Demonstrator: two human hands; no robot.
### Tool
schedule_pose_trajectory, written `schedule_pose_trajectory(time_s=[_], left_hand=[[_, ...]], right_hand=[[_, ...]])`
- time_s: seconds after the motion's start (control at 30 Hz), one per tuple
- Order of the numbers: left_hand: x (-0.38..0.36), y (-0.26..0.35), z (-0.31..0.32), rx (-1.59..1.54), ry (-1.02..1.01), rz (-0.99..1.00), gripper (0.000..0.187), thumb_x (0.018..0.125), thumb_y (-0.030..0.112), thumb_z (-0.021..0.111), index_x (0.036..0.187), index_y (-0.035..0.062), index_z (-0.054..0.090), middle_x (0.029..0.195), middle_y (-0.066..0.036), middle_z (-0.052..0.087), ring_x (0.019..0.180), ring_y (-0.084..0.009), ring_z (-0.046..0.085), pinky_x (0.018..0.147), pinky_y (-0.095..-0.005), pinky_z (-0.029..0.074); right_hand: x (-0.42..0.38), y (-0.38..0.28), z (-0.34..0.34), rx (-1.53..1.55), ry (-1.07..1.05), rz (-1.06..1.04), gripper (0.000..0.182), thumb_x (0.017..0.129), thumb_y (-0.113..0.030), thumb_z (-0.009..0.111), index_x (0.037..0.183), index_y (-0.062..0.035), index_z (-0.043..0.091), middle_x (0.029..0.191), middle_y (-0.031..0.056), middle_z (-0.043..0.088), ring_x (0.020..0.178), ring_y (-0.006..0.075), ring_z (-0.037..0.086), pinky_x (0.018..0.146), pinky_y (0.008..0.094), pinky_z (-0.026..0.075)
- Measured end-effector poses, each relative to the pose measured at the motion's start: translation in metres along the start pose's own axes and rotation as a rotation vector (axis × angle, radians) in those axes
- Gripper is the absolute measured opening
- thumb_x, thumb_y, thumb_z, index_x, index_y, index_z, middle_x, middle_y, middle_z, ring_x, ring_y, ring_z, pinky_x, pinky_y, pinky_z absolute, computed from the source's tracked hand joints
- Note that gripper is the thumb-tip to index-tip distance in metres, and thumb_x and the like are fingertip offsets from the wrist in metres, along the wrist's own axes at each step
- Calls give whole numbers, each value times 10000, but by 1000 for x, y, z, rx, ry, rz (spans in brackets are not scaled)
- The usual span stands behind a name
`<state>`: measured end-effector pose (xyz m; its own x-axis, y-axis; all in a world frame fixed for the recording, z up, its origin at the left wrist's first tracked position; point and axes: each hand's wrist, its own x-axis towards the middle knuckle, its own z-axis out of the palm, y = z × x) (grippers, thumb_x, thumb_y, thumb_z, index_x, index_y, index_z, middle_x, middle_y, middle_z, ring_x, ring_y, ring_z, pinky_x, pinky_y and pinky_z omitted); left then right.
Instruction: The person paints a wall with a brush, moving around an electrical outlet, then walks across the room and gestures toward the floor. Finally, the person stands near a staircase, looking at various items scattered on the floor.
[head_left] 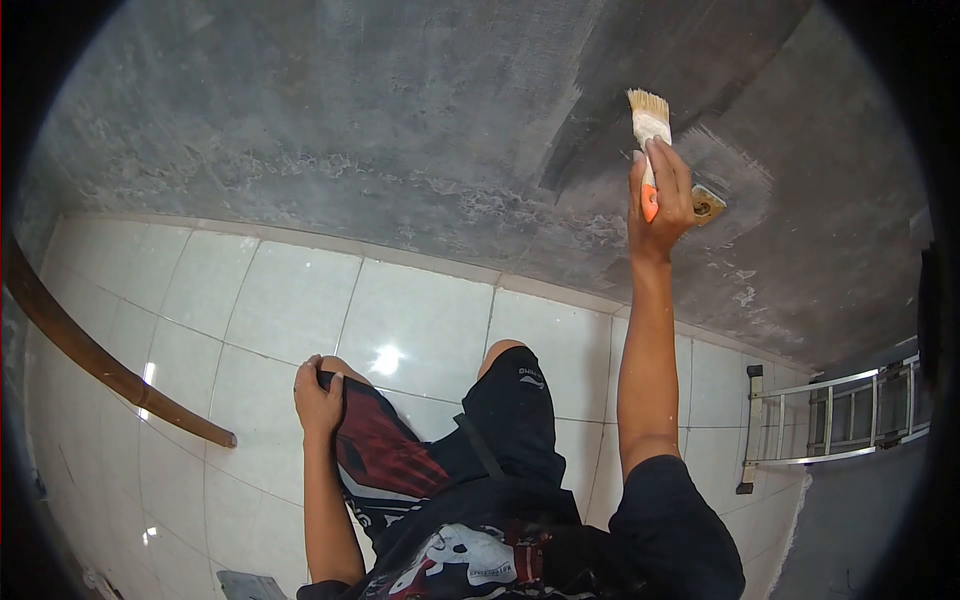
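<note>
My right hand (662, 205) is raised to the grey wall (420, 110), its fingers wrapped round a paintbrush (652, 125). The brush has pale bristles pointing up the wall, a white-smeared ferrule and an orange-tipped handle. Darker streaks mark the wall round the bristles. Just beside that hand, a wall box (708, 205) is set into the surface, partly hidden behind the hand. Down at the left, my left hand (318, 397) rests on my knee over the dark and red shorts (385, 445), fingers lying loosely over it, holding nothing.
White floor tiles (420, 310) run along the wall's foot. A brown pole (120, 370) slants in from the left. An aluminium ladder (840, 415) is at the right. A grey flat object (250, 585) lies on the floor at the bottom left.
</note>
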<state>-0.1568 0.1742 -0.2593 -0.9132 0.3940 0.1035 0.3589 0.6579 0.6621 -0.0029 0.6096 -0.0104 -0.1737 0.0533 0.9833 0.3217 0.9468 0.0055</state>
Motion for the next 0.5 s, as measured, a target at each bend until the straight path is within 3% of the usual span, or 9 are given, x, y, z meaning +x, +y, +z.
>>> schedule_pose_trajectory(time_s=[0.1, 0.3, 0.4, 0.5], left_hand=[[1, 1, 1, -5, 10, 6, 466, 794, 194, 639, 1198, -18, 542, 1195, -203, 570, 1148, -354, 520, 999, -407, 397], [-2, 1, -2, 10, 14, 8, 459, 796, 189, 640, 1196, -15, 542, 1185, -191, 575, 1139, -350, 523, 990, -409, 401], [-2, 1, -2, 7, 9, 17, 455, 796, 192, 642, 1190, -14, 543, 1179, -187, 577, 1136, -350, 523, 987, -412, 400], [-3, 0, -3, -3, 12, 20, 451, 796, 195, 643, 1184, -13, 544, 1174, -184, 579, 1135, -348, 524, 987, -413, 399]], right_hand=[[-35, 0, 17, -4, -31, 4, 216, 820, -84, 698, 1021, -12, 662, 1034, 146, 664, 915, 299, 654, 793, 376, 540], [-183, -26, 32, 132, -462, 79, 221, 805, -102, 687, 1009, -30, 642, 960, 128, 651, 846, 303, 632, 737, 379, 525], [-189, -33, 31, 199, -572, 175, 210, 807, -123, 689, 994, -35, 646, 947, 119, 652, 842, 305, 629, 730, 381, 523], [-145, -14, 34, 157, -486, 212, 198, 812, -118, 690, 986, -33, 650, 948, 121, 655, 844, 308, 633, 730, 381, 523]])
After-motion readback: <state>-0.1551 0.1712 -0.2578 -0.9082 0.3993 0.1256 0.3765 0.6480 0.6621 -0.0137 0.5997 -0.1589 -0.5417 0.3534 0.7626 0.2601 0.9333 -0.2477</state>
